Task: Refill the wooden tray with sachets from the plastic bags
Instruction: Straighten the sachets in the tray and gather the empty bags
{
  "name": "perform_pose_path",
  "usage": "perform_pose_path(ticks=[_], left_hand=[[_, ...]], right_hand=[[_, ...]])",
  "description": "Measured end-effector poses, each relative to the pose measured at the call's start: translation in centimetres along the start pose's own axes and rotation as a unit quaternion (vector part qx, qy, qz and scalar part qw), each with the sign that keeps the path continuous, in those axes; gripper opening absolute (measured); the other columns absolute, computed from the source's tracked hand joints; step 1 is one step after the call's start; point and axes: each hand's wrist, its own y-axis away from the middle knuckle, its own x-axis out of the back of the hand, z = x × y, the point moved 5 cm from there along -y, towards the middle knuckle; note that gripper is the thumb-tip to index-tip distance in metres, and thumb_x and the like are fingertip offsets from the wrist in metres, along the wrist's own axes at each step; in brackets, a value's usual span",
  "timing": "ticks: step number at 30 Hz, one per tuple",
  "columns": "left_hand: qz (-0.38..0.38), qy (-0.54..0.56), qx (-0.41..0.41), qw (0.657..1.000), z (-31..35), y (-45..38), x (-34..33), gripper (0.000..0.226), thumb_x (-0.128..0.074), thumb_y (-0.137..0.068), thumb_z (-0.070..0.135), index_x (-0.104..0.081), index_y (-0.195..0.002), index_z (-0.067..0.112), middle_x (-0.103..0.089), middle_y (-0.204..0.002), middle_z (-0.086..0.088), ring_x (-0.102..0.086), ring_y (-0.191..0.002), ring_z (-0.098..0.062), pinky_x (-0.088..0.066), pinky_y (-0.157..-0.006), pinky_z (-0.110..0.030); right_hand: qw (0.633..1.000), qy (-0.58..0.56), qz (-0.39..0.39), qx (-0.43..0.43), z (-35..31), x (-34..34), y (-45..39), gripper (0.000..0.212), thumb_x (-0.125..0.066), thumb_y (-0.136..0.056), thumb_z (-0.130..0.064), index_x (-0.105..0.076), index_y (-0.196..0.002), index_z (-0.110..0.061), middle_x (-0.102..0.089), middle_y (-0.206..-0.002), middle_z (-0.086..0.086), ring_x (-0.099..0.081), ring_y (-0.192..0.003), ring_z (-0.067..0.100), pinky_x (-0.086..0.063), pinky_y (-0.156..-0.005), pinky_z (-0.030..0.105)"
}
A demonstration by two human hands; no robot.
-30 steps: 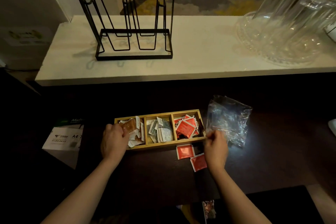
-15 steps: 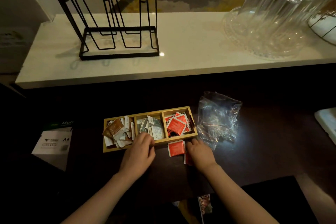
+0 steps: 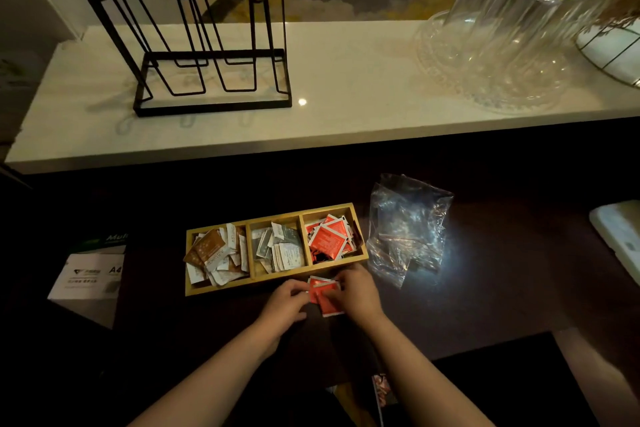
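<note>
Hands (image 3: 289,305) now together on loose red sachets (image 3: 323,295).

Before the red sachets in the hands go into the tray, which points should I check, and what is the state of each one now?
1. Both hands hold the loose red sachets: left hand and right hand pinch them. Ok.
2. All loose sachets gathered from the table: cannot tell, the hands cover part.
3. Wooden tray within reach, just beyond the hands. Ok.
4. Right compartment has room: it is heaped with red sachets. Cannot tell.
5. Plastic bag clear of the path, right of the tray. Ok.
</note>
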Motion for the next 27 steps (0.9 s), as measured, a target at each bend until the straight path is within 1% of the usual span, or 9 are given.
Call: perform_pose_path(ticks=[3, 6, 10, 14, 18, 20, 22, 24, 27], left_hand=[[0.005, 0.074, 0.027, 0.997, 0.3, 0.0, -0.7, 0.016, -0.051, -0.090, 0.008, -0.062, -0.103, 0.008, -0.062, -0.115, -0.016, -0.056, -0.111, -0.026, -0.047, -0.092, -0.040], [0.008, 0.067, 0.031, 0.997, 0.7, 0.0, -0.8, 0.019, -0.050, -0.091, 0.006, -0.062, -0.106, 0.005, -0.062, -0.110, -0.015, -0.057, -0.102, -0.023, -0.045, -0.082, -0.031], [0.012, 0.049, 0.029, 0.998, 0.6, -0.1, -0.5, 0.023, -0.051, -0.090, 0.006, -0.062, -0.111, 0.002, -0.062, -0.112, -0.014, -0.057, -0.098, -0.019, -0.045, -0.082, -0.028], [0.010, 0.029, 0.010, 0.999, 0.8, -0.1, -0.2, 0.022, -0.052, -0.090, 0.007, -0.062, -0.110, 0.004, -0.061, -0.113, -0.011, -0.057, -0.096, -0.016, -0.046, -0.082, -0.026], [-0.011, 0.044, 0.021, 0.999, 0.5, 0.1, 0.3, 0.030, -0.059, -0.090, 0.020, -0.054, -0.117, 0.008, -0.062, -0.116, -0.013, -0.063, -0.100, -0.023, -0.054, -0.081, -0.032], [-0.054, 0.125, 0.044, 0.990, 0.6, 0.5, 0.1, 0.028, -0.058, -0.091, 0.024, -0.055, -0.115, 0.009, -0.068, -0.110, -0.015, -0.069, -0.096, -0.027, -0.057, -0.071, -0.032], [-0.069, 0.172, 0.027, 0.982, 1.5, 0.7, 0.0, 0.024, -0.053, -0.093, 0.022, -0.058, -0.113, 0.009, -0.070, -0.107, -0.015, -0.070, -0.094, -0.027, -0.057, -0.068, -0.032], [-0.042, 0.147, -0.015, 0.988, 2.8, 0.6, 0.0, 0.025, -0.048, -0.096, 0.020, -0.058, -0.115, 0.008, -0.069, -0.106, -0.013, -0.069, -0.094, -0.025, -0.057, -0.070, -0.032], [0.014, 0.043, -0.082, 0.996, 4.8, 0.6, 0.4, 0.027, -0.045, -0.097, 0.021, -0.056, -0.120, 0.010, -0.065, -0.108, -0.007, -0.066, -0.092, -0.019, -0.056, -0.073, -0.027]], right_hand=[[0.997, 0.070, 0.011, 0.010, -1.2, -1.0, 0.3, 0.026, -0.060, -0.086, -0.027, -0.068, -0.105, -0.012, -0.052, -0.121, 0.010, -0.047, -0.113, 0.027, -0.046, -0.091, 0.037], [0.996, 0.087, -0.003, -0.001, -1.3, -1.6, 0.3, 0.025, -0.056, -0.088, -0.025, -0.064, -0.108, -0.012, -0.055, -0.119, 0.012, -0.050, -0.112, 0.030, -0.048, -0.089, 0.038], [0.995, 0.099, -0.016, -0.013, -1.4, -1.7, -0.1, 0.026, -0.054, -0.089, -0.023, -0.058, -0.111, -0.011, -0.060, -0.117, 0.014, -0.052, -0.110, 0.032, -0.047, -0.087, 0.039], [0.997, -0.013, -0.064, -0.037, -1.3, -1.8, -0.2, 0.025, -0.066, -0.081, -0.023, -0.055, -0.101, -0.012, -0.065, -0.101, 0.008, -0.062, -0.096, 0.028, -0.048, -0.073, 0.030], [0.984, -0.161, -0.074, -0.036, -1.4, -0.4, -0.1, 0.032, -0.077, -0.073, -0.024, -0.045, -0.077, -0.024, -0.054, -0.075, -0.012, -0.052, -0.067, 0.002, -0.036, -0.046, 0.009], [0.968, -0.241, -0.064, -0.031, -2.0, 1.0, -0.1, 0.030, -0.077, -0.074, -0.021, -0.050, -0.086, -0.020, -0.058, -0.079, -0.012, -0.056, -0.070, 0.001, -0.041, -0.047, 0.007], [0.952, -0.301, -0.060, -0.015, -2.8, 2.1, -0.1, 0.030, -0.077, -0.076, -0.019, -0.055, -0.096, -0.017, -0.061, -0.089, -0.010, -0.060, -0.080, 0.005, -0.046, -0.059, 0.011], [0.950, -0.302, -0.077, 0.008, -3.8, 3.0, -0.2, 0.028, -0.074, -0.079, -0.018, -0.056, -0.100, -0.019, -0.062, -0.098, -0.008, -0.061, -0.086, 0.007, -0.050, -0.067, 0.016], [0.970, -0.236, -0.059, 0.025, -4.9, 4.4, -1.2, 0.026, -0.072, -0.081, -0.016, -0.057, -0.101, -0.021, -0.062, -0.098, -0.007, -0.063, -0.080, 0.009, -0.051, -0.057, 0.016]])
